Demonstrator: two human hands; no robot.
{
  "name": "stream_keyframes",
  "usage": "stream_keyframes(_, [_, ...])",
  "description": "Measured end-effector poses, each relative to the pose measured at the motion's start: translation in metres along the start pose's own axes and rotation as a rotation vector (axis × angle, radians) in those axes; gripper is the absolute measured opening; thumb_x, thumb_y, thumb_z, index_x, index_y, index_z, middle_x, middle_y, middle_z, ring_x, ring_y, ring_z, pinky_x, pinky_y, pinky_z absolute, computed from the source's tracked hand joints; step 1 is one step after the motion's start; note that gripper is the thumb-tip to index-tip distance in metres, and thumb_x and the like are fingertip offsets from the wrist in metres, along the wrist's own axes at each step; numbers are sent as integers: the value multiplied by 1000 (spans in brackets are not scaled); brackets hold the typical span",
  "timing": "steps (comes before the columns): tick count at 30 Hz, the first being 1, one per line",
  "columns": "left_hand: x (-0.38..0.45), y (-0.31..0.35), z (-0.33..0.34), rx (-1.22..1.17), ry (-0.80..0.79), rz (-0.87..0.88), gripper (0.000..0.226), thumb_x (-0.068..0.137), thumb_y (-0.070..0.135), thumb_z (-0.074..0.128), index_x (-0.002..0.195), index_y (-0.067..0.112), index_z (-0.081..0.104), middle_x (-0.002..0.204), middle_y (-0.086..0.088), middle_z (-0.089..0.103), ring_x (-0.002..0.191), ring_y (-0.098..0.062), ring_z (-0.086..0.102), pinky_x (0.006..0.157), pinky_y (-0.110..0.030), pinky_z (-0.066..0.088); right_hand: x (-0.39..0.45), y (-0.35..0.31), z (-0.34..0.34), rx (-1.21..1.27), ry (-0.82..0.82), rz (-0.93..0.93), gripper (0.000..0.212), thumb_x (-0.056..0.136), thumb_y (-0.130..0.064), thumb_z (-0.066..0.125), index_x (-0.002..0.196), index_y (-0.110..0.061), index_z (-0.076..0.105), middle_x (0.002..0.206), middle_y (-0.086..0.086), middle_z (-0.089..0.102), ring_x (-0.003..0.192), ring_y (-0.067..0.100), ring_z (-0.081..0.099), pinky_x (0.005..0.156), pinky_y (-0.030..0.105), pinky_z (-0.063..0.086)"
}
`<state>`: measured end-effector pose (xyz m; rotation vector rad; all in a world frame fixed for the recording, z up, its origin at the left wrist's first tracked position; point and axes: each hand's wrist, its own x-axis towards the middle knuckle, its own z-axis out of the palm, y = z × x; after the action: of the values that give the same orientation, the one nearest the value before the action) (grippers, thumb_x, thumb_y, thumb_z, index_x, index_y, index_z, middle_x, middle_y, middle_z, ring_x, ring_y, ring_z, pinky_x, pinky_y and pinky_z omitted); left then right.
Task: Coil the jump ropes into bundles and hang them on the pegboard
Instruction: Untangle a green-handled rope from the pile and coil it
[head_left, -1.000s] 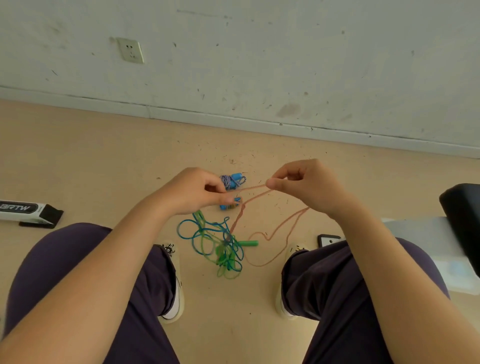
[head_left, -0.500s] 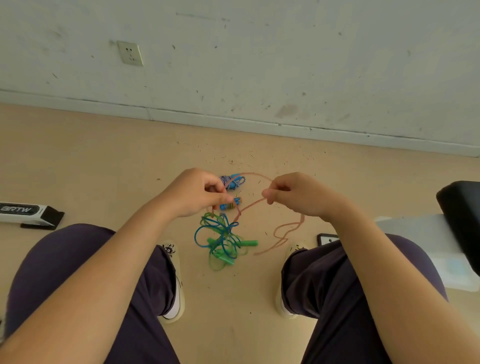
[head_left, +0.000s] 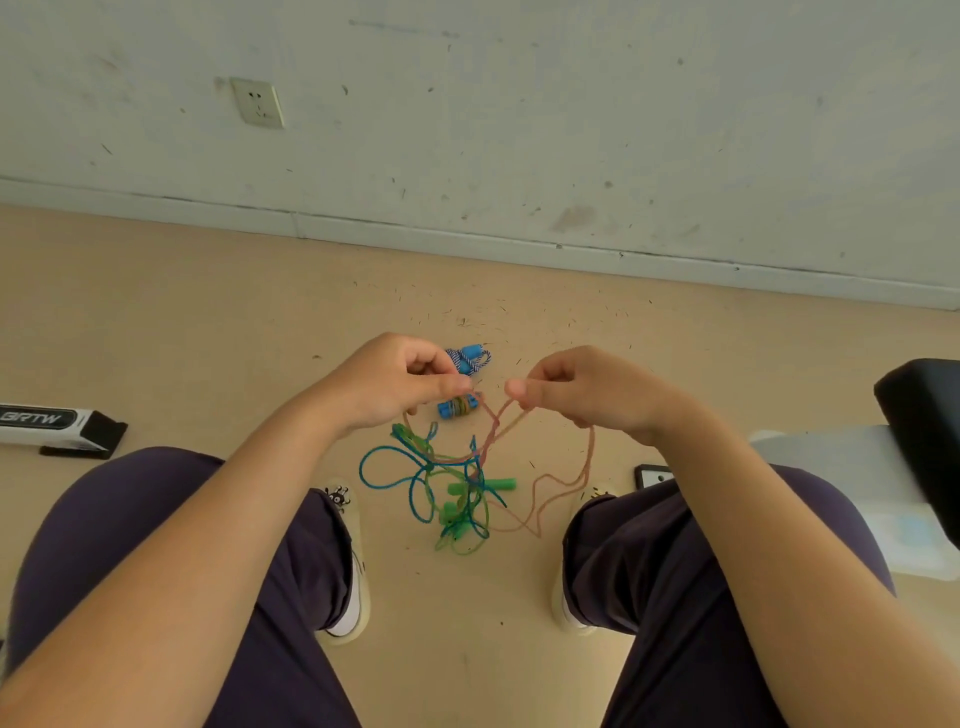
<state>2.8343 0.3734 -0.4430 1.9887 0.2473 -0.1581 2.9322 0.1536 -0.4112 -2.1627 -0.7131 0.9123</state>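
Fingertips (head_left: 462, 385) of the left hand (head_left: 395, 387) press together, thumb against forefinger, pinching a thin orange jump rope (head_left: 584, 470). On the right hand (head_left: 582, 389) the thumb and forefinger pinch the same rope, and the other fingers are curled into the palm. Both hands are held above the floor (head_left: 208, 332) between the person's knees, near each other but not touching.

From the 2 pinch points the orange rope drops in strands that meet below the hands, then trail down to loose loops on the floor beside the right shoe (head_left: 574, 613). Whether the left hand also holds the blue handles (head_left: 458, 406) showing just beneath its thumb, I cannot tell.

A tangle of green and blue rope (head_left: 447, 493) with green handles lies on the floor between the 2 shoes, overlapping the orange strands. A coiled blue-and-white rope (head_left: 470, 358) lies farther toward the wall (head_left: 519, 130), partly hidden by the left hand.

A black-and-white box (head_left: 57, 426) sits on the floor to the left. A black padded object (head_left: 924, 447) and a white surface (head_left: 841, 467) are at the right edge. A socket (head_left: 257, 102) is on the wall.
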Motion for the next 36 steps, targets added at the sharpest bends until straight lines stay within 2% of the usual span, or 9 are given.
stream_keyframes(4, [5, -6, -8, 220, 241, 5, 21, 89, 31, 73, 71, 27, 62, 51, 14, 51, 48, -3, 40, 53, -27, 31, 0, 5, -5, -32, 80, -10, 31, 88, -49, 66, 79, -21, 76, 45, -13, 32, 41, 5, 27, 44, 15, 26])
stream_keyframes(7, [4, -9, -12, 341, 333, -47, 19, 87, 30, 74, 74, 25, 62, 66, 8, 59, 59, -10, 53, 57, -27, 40, 3, 12, -8, 26, 171, -41, 17, 90, -31, 70, 83, -17, 76, 43, -17, 46, 40, 0, 39, 45, 9, 30])
stream_keyframes(11, [0, -5, 3, 136, 27, -63, 12, 84, 34, 78, 90, 26, 73, 87, 6, 73, 77, -12, 67, 73, -37, 58, 5, 11, -1, 131, 92, -114, 11, 90, -14, 69, 90, -3, 73, 72, 1, 68, 64, 7, 61, 67, 22, 51])
stream_keyframes(16, [2, 0, 21, 106, -209, 127, 18, 94, 28, 67, 110, 25, 73, 114, 3, 71, 112, -8, 62, 102, -24, 44, 6, 0, 15, 111, 29, -229, 10, 94, -10, 63, 90, -2, 68, 66, -10, 63, 59, 2, 51, 59, 14, 40])
stream_keyframes(22, [3, 3, 17, -60, -240, 107, 9, 95, 10, 65, 89, 15, 71, 87, -7, 75, 83, -13, 69, 88, -25, 52, 7, 0, 8, 170, 192, -210, 22, 85, -24, 76, 81, -3, 69, 51, -10, 39, 50, 8, 28, 48, 21, 22])
stream_keyframes(29, [2, -2, 4, 123, -113, -12, 12, 95, 16, 67, 96, 7, 75, 68, -1, 69, 66, -13, 63, 80, -32, 54, -1, 7, -21, 343, 519, -218, 16, 94, -19, 64, 79, -11, 65, 61, 3, 46, 57, 17, 41, 58, 31, 35])
stream_keyframes(32, [-3, 3, 0, -138, -37, 16, 13, 94, 6, 64, 100, -1, 73, 62, 0, 68, 54, -11, 60, 62, -23, 54, -2, 9, -22, 283, 400, -192, 18, 95, -21, 61, 83, -11, 68, 79, 10, 67, 75, 21, 62, 79, 33, 49])
stream_keyframes(34, [-6, 8, 2, -218, -42, 38, 14, 95, 7, 63, 101, 0, 73, 65, 1, 70, 51, -10, 56, 56, -20, 51, -1, 7, -13, 172, 287, -137, 24, 92, -36, 64, 82, -15, 71, 91, 19, 68, 83, 31, 60, 81, 43, 46])
stream_keyframes(36, [-8, 11, 4, -241, -61, 68, 15, 96, 9, 61, 103, 5, 74, 71, 2, 72, 50, -10, 52, 55, -19, 49, 2, 8, -4, 59, 178, -114, 26, 88, -47, 67, 85, -22, 73, 92, 11, 67, 83, 18, 57, 80, 37, 44])
